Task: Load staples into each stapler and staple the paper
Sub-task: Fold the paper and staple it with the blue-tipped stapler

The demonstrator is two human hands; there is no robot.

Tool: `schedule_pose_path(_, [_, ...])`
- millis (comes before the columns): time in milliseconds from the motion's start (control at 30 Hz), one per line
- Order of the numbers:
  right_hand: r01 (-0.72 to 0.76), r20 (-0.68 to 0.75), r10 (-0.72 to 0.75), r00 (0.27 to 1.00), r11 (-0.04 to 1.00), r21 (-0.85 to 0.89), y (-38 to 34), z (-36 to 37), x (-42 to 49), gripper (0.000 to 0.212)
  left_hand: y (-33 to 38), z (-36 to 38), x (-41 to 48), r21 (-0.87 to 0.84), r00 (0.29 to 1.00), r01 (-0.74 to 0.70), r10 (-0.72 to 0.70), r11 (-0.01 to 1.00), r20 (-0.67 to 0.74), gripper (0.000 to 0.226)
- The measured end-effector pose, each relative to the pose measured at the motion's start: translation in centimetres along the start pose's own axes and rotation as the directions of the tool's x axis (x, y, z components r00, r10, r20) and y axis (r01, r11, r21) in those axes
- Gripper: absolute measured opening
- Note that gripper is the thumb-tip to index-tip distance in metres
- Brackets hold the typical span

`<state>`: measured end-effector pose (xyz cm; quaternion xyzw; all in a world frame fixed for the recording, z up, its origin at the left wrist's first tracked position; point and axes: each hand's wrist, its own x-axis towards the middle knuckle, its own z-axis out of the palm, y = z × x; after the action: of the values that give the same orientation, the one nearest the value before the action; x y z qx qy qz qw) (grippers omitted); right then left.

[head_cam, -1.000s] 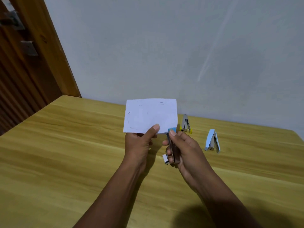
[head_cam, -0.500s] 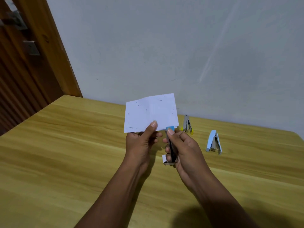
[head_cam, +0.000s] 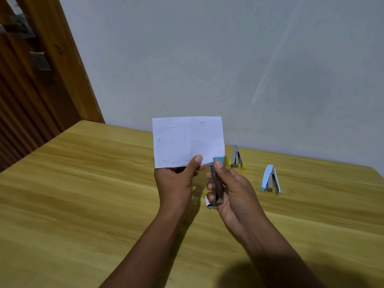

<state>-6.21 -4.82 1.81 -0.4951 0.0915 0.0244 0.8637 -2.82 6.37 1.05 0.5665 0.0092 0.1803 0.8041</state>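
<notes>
Pinching the white folded sheet of paper by its lower edge between thumb and fingers, my left hand holds it upright above the yellow wooden table, so its bottom right corner is offered to the tool. My right hand wraps the slim metal stapler with the blue tip, thumb on the blue end, ready, I judge, to squeeze. Whether the corner sits fully inside its mouth I cannot tell. Farther right, 2 staplers stand splayed open on the table, probably awaiting their turn: the yellow-tipped metal stapler, then the pale blue stapler.
</notes>
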Motion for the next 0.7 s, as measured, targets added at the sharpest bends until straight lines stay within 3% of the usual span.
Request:
schedule_pose_path(267, [-0.027, -0.028, 0.027, 0.999, 1.0, 0.002, 0.1, 0.3, 0.1, 0.026, -0.2, 0.1, -0.1, 0.027, 0.999, -0.03, 0.03, 0.999, 0.022, 0.033])
schedule_pose_path(500, [-0.033, 0.004, 0.033, 0.999, 0.999, -0.017, 0.6, 0.7, -0.3, 0.028, -1.0, -0.2, 0.3, 0.047, 0.996, -0.06, 0.062, 0.997, -0.056, 0.069])
schedule_pose_path(700, [-0.026, -0.039, 0.026, 0.999, 0.999, 0.019, 0.0, 0.7, 0.2, 0.025, -1.3, -0.2, 0.2, 0.103, 0.999, -0.028, 0.026, 0.994, 0.027, 0.059])
